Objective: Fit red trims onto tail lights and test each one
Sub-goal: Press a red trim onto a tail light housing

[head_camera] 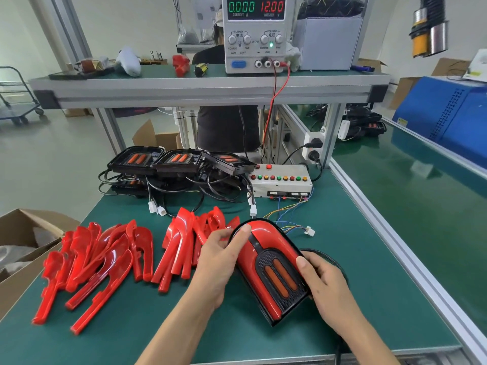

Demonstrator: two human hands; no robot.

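Observation:
A black tail light [275, 277] with a red trim [266, 241] fitted over its curved top is held tilted above the green table. My left hand [221, 256] grips its upper left edge, fingertips on the trim. My right hand [324, 283] holds the lower right side, thumb on the black grille beside two orange lenses. Loose red trims [105, 262] lie in two heaps at the left and middle. Several untrimmed black tail lights [181, 162] with cables are stacked at the back.
A grey test box [280, 181] with coloured buttons stands behind the held light, with a loose white connector [310, 231] on thin wires. A power supply [257, 32] reading 12.00 V stands on the shelf. An open cardboard box [23, 248] stands at the left edge.

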